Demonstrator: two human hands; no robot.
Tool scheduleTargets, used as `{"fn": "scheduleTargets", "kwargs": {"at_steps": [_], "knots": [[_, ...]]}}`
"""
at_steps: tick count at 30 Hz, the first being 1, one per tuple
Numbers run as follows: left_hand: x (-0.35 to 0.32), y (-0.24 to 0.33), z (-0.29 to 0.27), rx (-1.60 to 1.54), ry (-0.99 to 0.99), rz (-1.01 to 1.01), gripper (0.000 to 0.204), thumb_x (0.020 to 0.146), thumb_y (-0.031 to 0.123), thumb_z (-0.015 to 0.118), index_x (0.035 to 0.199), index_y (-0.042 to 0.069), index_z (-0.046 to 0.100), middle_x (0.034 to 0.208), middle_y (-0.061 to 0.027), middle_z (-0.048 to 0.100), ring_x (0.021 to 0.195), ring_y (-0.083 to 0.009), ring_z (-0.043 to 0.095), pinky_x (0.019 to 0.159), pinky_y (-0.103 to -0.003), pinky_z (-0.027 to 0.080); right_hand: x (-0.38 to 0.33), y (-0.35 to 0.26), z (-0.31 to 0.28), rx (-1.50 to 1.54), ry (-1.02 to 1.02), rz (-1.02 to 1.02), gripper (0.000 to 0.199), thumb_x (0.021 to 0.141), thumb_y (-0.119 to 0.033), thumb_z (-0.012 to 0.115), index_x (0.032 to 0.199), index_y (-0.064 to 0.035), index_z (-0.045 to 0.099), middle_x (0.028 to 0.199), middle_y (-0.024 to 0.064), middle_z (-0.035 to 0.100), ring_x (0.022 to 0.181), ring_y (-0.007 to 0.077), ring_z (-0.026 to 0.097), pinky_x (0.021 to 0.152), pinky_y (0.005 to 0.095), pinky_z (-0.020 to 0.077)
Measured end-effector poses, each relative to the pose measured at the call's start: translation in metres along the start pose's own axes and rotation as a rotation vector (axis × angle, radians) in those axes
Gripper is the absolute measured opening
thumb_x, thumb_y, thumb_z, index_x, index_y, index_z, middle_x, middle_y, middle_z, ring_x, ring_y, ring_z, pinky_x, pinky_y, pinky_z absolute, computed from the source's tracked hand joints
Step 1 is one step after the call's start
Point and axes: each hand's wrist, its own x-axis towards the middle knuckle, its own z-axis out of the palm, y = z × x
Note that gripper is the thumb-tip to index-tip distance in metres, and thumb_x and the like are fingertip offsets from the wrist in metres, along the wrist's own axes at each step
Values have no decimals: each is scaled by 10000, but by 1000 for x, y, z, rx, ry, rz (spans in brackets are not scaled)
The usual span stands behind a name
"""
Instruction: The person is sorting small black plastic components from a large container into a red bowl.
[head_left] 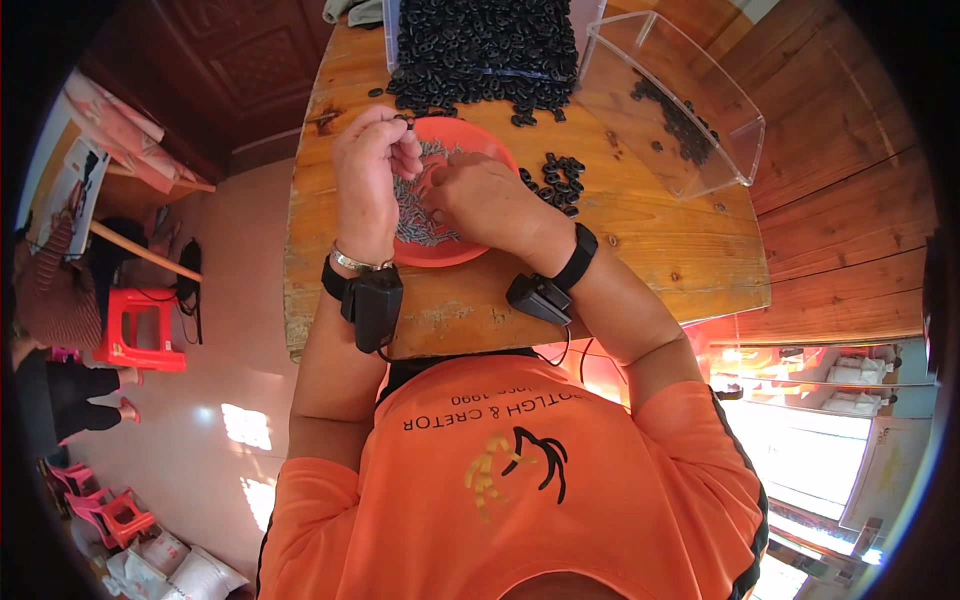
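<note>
Has two clear bins (680, 115) beyond one red bowl (446, 258) of screws (416, 226) on counter (655, 245). Pinches one black piece (405, 120) in left hand (370, 178); blocks screws with right hand (492, 205), cannot tell that grip.

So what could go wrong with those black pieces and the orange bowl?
The big heap of black pieces spills onto the table, so more might slide out. The right hand is in the orange bowl, so a bump could scatter the small silver metal bits. The left hand might drop the small black piece it pinches.
</note>
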Motion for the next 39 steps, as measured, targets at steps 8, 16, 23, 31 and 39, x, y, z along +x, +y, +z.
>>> {"fn": "scheduleTargets", "kwargs": {"at_steps": [8,16,23,31,39], "knots": [[1,0,-5,38,-13,15,118,820,156,506,807,43,537,650,-43,563,532,-123,519,502,-238,403,11,-17,2,-320,11,-139,82,668,-147,579,648,-92,638,736,61,609,744,220,602,675,349,485],[0,8,-3,-11,39,35,137,804,124,493,698,52,541,606,-17,540,500,-88,482,479,-211,384,25,-20,4,-335,-138,-101,81,672,-127,583,651,-78,645,675,80,627,687,242,633,615,383,503],[3,9,-3,-33,76,28,137,806,121,490,701,50,542,603,-20,542,492,-91,477,468,-214,381,34,-15,-7,-255,-369,53,125,729,-156,590,732,-53,662,766,118,660,756,270,653,637,392,509],[0,9,0,-57,68,16,113,801,114,506,715,52,545,601,-21,541,491,-91,485,459,-208,375,8,10,-12,75,-97,191,149,722,-151,607,798,-23,611,782,148,643,736,316,629,636,393,489],[3,-4,-2,3,-2,-11,123,802,118,513,699,59,542,599,-12,542,486,-82,484,461,-203,379,0,24,-7,489,110,351,100,709,-57,629,784,-13,580,715,129,623,654,235,622,609,326,487]]}}
